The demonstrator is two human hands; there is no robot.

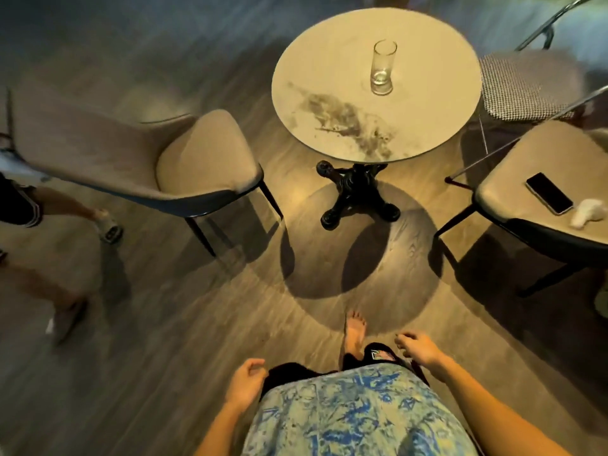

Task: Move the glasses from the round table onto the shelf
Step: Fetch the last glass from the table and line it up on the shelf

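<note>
One tall clear glass (383, 67) stands upright on the round marbled table (329, 93), right of its middle. The table rests on a black cast-iron foot. My left hand (245, 381) hangs low beside my hip, fingers loosely curled and holding nothing. My right hand (418, 348) hangs on the other side, fingers apart and empty. Both hands are well short of the table, over the wooden floor. No shelf is in view.
A beige chair (184, 159) stands left of the table. Another beige chair (526, 195) at the right carries a phone (548, 198) and a white crumpled thing (589, 212). A checked seat (526, 85) is behind it. Another person's legs (65, 209) cross the left edge.
</note>
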